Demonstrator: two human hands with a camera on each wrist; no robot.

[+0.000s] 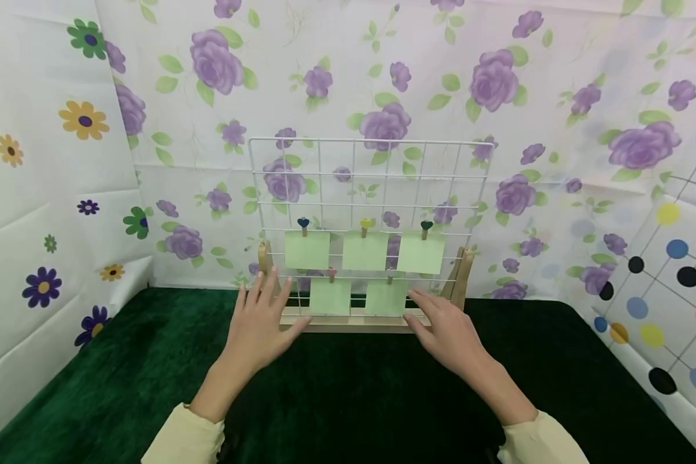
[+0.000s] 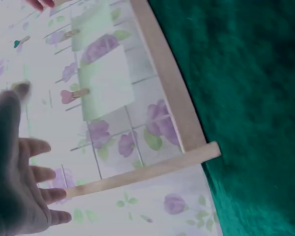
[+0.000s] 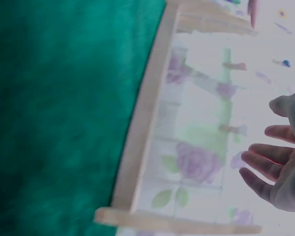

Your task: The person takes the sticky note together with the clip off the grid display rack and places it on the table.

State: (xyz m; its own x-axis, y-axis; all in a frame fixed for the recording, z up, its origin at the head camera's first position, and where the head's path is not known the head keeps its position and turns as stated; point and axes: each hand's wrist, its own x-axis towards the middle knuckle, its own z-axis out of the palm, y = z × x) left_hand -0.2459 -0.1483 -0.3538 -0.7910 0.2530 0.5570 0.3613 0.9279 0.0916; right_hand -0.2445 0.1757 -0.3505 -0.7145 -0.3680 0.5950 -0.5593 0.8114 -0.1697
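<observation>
I see no words, no numbers, no brand marks anywhere. Green paper notes (image 1: 307,249) on wire grid (image 1: 371,174) are blank from here. Little clips (image 1: 304,223) show heart shapes only, no letters. Wall cloths show flowers and dots, nothing to read.

Lighting: bright, even, diffuse; source not visible. Head view: sharp at centre, slight wide-angle bowing at edges; green cloth (image 1: 348,386) dark nr bottom edge, only faint shadows under hands. Left wrist view: backdrop overexposed, washed-out; left hand (image 2: 12,167) in shade, blurred, out of focus; wooden frame (image 2: 162,83) reasonably crisp. Right wrist view: strong blur overall, glare bleaches grid panel (image 3: 201,123); right hand (image 3: 280,157) dim, soft-edged; cloth texture smeared
</observation>
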